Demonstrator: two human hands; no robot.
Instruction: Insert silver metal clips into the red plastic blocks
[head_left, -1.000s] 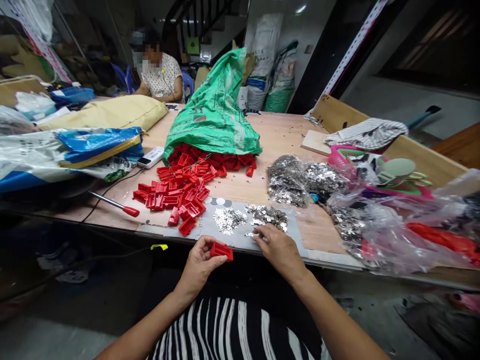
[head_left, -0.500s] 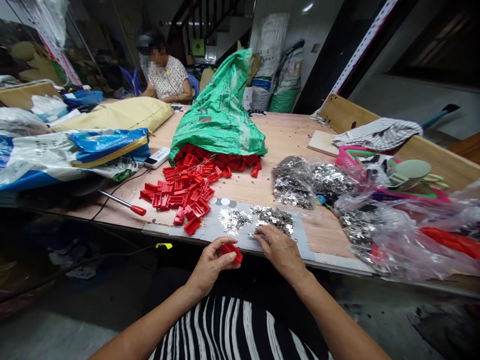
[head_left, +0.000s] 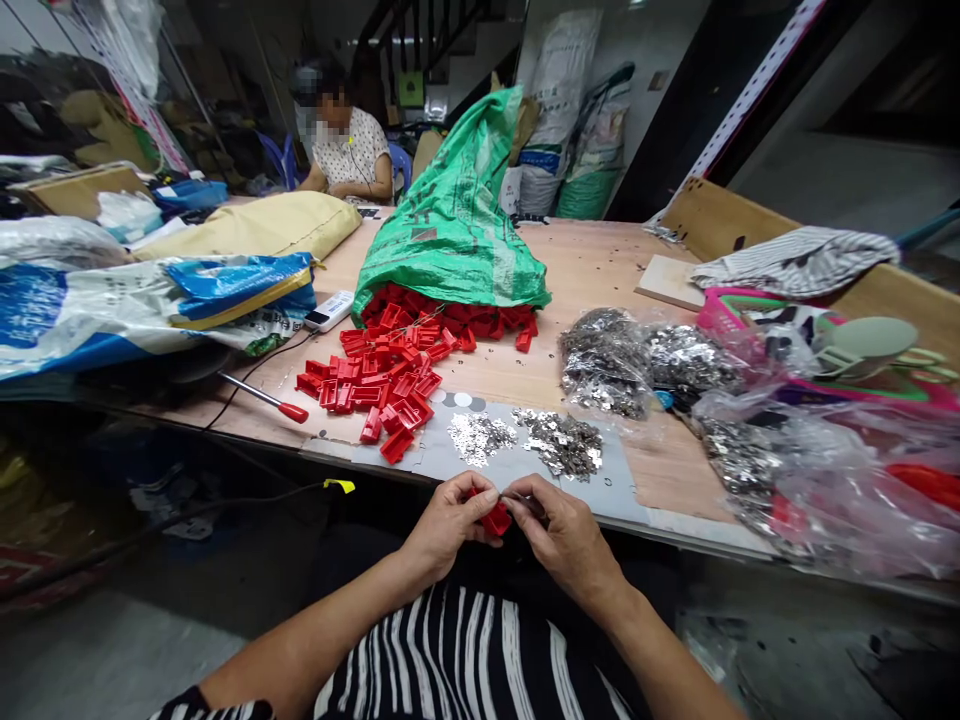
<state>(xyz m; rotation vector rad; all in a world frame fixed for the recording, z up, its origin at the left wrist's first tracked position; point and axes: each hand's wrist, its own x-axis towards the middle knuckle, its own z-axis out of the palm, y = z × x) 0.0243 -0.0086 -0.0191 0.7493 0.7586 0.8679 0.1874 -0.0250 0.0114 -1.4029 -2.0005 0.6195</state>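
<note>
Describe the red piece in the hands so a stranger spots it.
On the plywood table, find the grey sheet at its front edge. Below it, the left hand grips one red plastic piece, right hand touching it, away from the red pile.

The red moulded plastic part [head_left: 495, 520] was smooth and glossy, and the heap of small stamped metal pieces [head_left: 559, 443] showed a bright, silvery finish. The worktop [head_left: 600, 262] was pale bare wood, matt and finely scuffed. The green woven plastic sack [head_left: 450, 215] had a faint sheen, while the clear plastic bag [head_left: 817, 490] was thin, crinkled, glossy film.
</note>
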